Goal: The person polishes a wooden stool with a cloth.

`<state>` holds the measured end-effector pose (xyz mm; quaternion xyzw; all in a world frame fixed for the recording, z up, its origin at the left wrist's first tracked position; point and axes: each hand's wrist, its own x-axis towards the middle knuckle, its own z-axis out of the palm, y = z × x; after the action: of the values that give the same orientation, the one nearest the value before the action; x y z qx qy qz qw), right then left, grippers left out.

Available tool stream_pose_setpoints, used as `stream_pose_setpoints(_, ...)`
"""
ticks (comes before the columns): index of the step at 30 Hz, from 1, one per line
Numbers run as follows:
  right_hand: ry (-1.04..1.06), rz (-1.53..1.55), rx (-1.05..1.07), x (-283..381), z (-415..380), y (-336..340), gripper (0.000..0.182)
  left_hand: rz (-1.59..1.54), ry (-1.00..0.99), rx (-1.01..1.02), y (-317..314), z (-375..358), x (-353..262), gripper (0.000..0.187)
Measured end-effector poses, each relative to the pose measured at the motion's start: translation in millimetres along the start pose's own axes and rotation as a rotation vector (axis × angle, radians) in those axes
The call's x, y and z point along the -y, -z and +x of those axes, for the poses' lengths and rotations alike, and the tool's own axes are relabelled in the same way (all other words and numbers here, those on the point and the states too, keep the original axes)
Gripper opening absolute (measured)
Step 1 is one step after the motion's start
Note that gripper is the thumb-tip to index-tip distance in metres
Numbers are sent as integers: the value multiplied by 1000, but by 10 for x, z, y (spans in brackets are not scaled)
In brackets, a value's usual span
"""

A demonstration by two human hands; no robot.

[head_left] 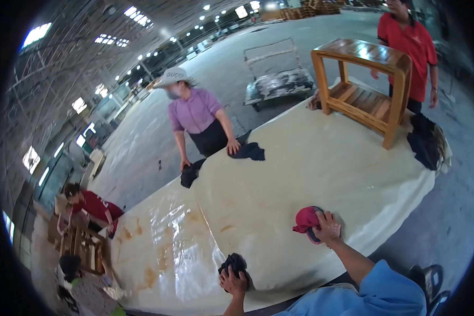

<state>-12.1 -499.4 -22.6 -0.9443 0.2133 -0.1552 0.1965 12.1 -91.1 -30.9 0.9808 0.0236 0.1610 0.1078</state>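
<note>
My left hand [233, 282] grips a bunched black cloth [236, 262] on the near edge of a large table spread with a cream sheet [268, 205]. Further right, my right hand [328, 228] is closed over a red cloth [305, 217] on the same sheet. A darker patch shows beneath my right fingers, and I cannot make out what it is. Both cloths touch the sheet. Brown stains and a shiny, wet-looking area lie on the sheet to the left of my left hand.
A slatted wooden two-tier stand [361, 79] is on the table's far right end, beside dark cloths [426, 139] and a person in red. Across from me, a person in purple [197, 113] touches dark cloths. Two people handle wooden furniture [89, 247] at left. A cart [276, 84] stands behind.
</note>
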Motion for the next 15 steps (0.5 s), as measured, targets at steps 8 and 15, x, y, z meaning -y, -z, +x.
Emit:
stream_pose_setpoints(8, 42, 34, -73, -100, -91, -101, 62, -39, 23, -18, -89, -66, 103, 58)
stream_pose_setpoints(15, 39, 36, -53, -98, -57, -107, 65, -40, -32, 185, 801, -126, -642, 54)
